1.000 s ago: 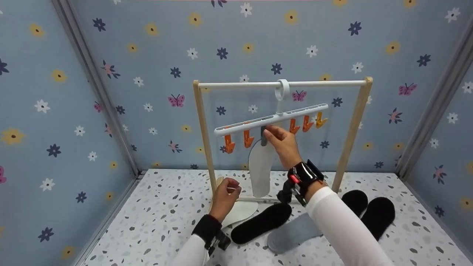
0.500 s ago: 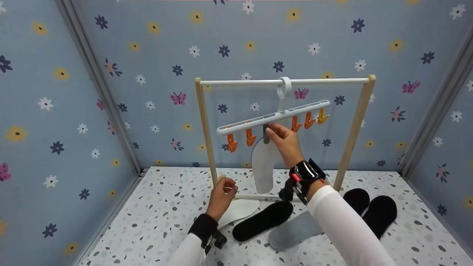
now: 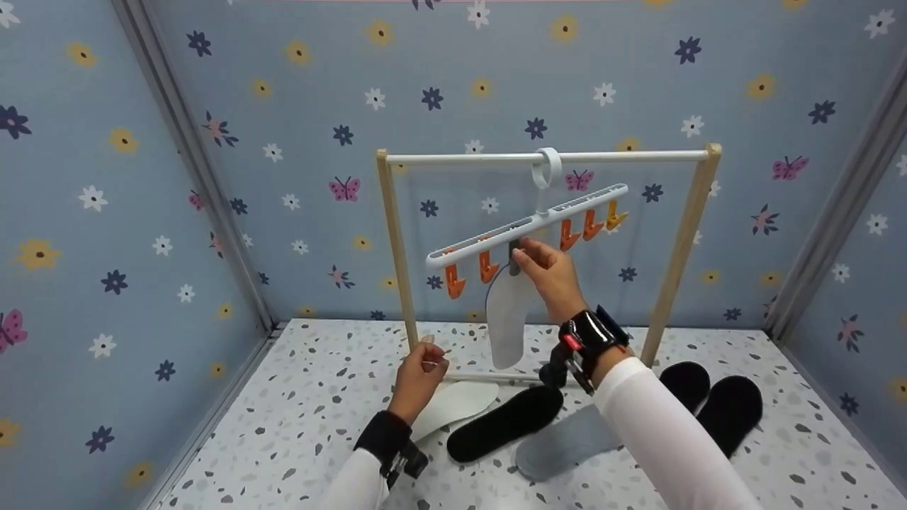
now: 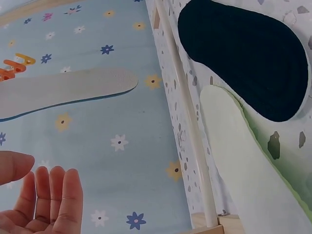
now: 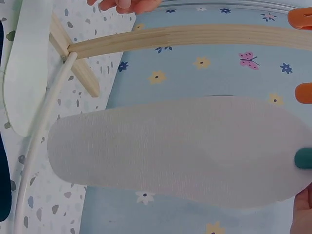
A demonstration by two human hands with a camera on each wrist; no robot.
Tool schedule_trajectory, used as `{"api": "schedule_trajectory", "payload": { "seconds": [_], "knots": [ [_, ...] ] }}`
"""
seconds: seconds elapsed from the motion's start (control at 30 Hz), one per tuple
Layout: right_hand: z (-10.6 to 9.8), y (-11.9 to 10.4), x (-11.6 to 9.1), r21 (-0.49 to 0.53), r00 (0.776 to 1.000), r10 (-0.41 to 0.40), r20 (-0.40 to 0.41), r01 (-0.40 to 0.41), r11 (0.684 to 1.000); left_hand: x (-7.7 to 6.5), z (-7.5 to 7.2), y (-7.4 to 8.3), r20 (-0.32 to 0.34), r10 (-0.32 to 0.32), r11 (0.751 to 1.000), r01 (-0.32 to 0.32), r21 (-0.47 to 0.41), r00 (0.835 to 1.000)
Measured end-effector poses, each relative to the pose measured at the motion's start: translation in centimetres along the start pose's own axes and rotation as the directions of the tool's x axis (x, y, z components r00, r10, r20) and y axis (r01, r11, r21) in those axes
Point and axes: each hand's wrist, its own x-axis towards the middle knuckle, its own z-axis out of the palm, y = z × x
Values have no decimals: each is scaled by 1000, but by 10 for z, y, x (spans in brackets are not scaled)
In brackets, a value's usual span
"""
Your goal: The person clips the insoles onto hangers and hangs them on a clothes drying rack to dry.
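Observation:
My right hand (image 3: pixel 553 276) pinches a dark green clip (image 3: pixel 514 256) under the white hanger (image 3: pixel 482 246). A light grey insole (image 3: pixel 505 322) hangs toe-down from this clip; in the right wrist view the clip (image 5: pixel 304 158) overlaps the insole's end. The hanger's ring (image 3: pixel 547 168) loops over the rack's top bar, and its arm sits aslant. Low at the left, my left hand (image 3: pixel 421 375) holds nothing; its fingers (image 4: pixel 56 195) are loosely bent in the left wrist view. Below it lies a pale green-white insole (image 3: pixel 460 402).
Several orange clips and one yellow clip (image 3: pixel 614 216) hang along the hanger. A wooden-sided rack (image 3: pixel 682 255) stands on the speckled table (image 3: pixel 297 397). On the table lie a black insole (image 3: pixel 504 425), a grey-blue insole (image 3: pixel 563 445) and two black insoles (image 3: pixel 733 411) at right.
The hanger has turned, its left end coming down and to the right while its right end rises slightly. My left hand has drifted a little left; the right hand keeps its pinch on the clip.

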Motion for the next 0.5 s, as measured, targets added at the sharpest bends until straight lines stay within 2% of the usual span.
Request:
{"api": "schedule_trajectory", "payload": {
  "seconds": [0.1,0.27,0.5],
  "knots": [
    [-3,-1,-1,-12,1000,15,14,-15,1000,0,-1,-2,-4,-10,1000,10,3,1000],
    [-5,-2,-3,-28,1000,29,5,-29,999,-1,-3,-5,1,9,1000,-9,-6,1000],
    [-8,2,-4,-37,1000,-9,-21,9,999,-1,-6,-9,-6,26,999,-26,22,1000]
  ]
}}
